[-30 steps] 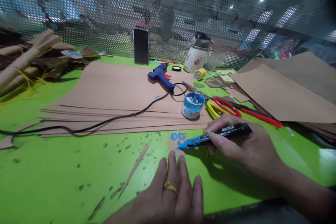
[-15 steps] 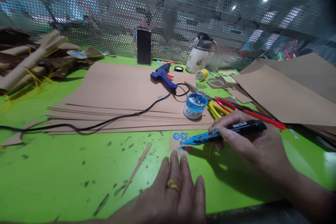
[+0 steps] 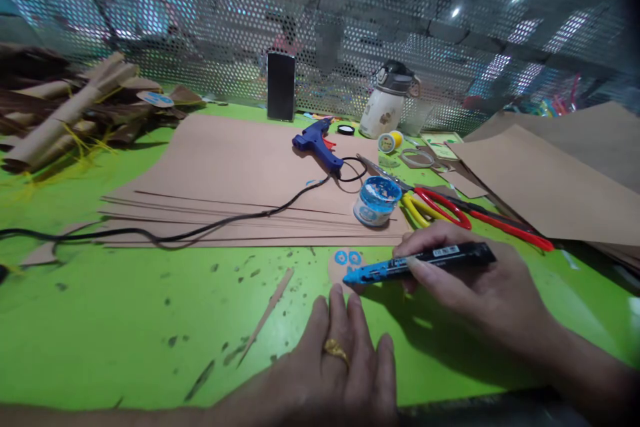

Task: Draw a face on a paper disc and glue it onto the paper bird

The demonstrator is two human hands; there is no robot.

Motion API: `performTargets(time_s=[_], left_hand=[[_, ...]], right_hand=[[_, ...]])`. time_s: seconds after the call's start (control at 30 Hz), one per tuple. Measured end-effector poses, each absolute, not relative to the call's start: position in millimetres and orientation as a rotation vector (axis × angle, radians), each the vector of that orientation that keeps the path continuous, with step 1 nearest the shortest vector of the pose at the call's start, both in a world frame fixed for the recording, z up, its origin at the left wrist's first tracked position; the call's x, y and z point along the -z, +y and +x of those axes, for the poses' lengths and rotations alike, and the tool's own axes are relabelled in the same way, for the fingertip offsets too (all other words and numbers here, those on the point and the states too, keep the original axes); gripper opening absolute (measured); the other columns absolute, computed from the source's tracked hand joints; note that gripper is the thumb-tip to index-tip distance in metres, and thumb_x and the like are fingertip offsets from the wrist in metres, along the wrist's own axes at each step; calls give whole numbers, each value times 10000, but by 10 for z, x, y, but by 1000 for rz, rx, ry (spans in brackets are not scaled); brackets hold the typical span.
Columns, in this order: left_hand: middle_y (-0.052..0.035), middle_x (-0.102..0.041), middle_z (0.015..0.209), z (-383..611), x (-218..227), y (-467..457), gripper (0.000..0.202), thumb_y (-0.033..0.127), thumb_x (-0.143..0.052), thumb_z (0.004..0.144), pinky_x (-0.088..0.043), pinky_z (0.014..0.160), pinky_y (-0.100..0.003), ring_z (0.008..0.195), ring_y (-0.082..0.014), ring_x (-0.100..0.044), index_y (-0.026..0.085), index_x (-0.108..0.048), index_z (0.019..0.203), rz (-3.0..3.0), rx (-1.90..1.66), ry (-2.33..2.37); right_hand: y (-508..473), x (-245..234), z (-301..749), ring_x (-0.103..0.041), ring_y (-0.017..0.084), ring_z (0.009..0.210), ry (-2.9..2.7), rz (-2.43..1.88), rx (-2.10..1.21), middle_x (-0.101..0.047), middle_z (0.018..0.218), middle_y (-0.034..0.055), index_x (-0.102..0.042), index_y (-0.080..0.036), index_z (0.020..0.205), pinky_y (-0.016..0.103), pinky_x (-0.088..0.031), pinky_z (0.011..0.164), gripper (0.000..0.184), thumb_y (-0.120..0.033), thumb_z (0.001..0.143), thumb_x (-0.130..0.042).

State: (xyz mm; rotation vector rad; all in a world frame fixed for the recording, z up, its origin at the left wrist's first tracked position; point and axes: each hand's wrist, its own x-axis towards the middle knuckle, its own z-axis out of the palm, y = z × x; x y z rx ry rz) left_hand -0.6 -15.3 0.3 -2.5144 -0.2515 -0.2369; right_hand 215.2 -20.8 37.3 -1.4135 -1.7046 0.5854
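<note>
My right hand (image 3: 475, 293) grips a black marker (image 3: 425, 261) whose blue-stained tip rests on a small round cardboard piece (image 3: 345, 263) bearing two blue circles. My left hand (image 3: 335, 367) lies flat on the green table (image 3: 125, 320), fingers stretched out, fingertips touching the near edge of that piece. A gold ring sits on one finger. Just behind the piece stands a small open pot of blue paint (image 3: 376, 200).
A stack of brown cardboard sheets (image 3: 240, 173) carries a blue glue gun (image 3: 317, 143) with a black cord (image 3: 175, 237). Red and yellow scissors (image 3: 440, 207), a bottle (image 3: 385, 110), more cardboard (image 3: 545, 180) at right, rolled paper (image 3: 65, 120) at left, mesh wall behind.
The view has shifted slightly; both hands stay at the cardboard piece, with the marker tip moving a little over it.
</note>
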Motion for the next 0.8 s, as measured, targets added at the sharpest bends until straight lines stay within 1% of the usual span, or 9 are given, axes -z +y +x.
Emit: performTargets(time_s=[0.23,0.33,0.43,0.53,0.67,0.8], left_hand=[[-166,-650,1175,2,8,-160,325,130,-291,943,-501,877,-408,1003,-236,-658,116,-430,1236,-2555,245,-262],[-164,-650,1178,7,30,-165,310,160,-324,948,-493,885,-409,1004,-236,-658,127,-440,1234,-2573,261,-281],[-149,-655,1175,7,43,-166,300,188,-365,946,-489,886,-404,1020,-240,-652,144,-455,1229,-2595,281,-301],[-152,-658,1168,3,44,-166,302,210,-382,945,-488,880,-406,1045,-256,-642,138,-472,1224,-2600,306,-304],[-153,-658,1169,0,41,-166,290,229,-419,952,-480,896,-429,1037,-262,-646,151,-482,1224,-2607,312,-308],[-142,-658,1176,-1,50,-164,283,250,-432,965,-487,896,-420,1028,-257,-651,162,-486,1228,-2624,320,-315]], right_hand=[[-220,-387,2160,-610,148,551,-1735,-1447,-590,-661,700,4,-644,-215,784,258,-502,499,35,-233,796,-617],[-221,-386,2167,-620,150,567,-1763,-1455,-577,-671,706,9,-645,-204,792,252,-499,501,37,-219,798,-611],[-226,-379,2177,-652,182,635,-1785,-1405,-546,-685,730,26,-636,-213,779,265,-505,510,11,-209,783,-626],[-232,-372,2189,-674,220,719,-1795,-1366,-546,-695,757,37,-635,-229,790,283,-510,522,29,-204,777,-639],[-231,-372,2204,-671,206,692,-1810,-1339,-540,-693,742,34,-641,-221,793,274,-506,516,28,-198,785,-629],[-230,-376,2202,-673,199,675,-1785,-1367,-536,-692,718,28,-639,-218,784,269,-508,512,14,-217,794,-629]])
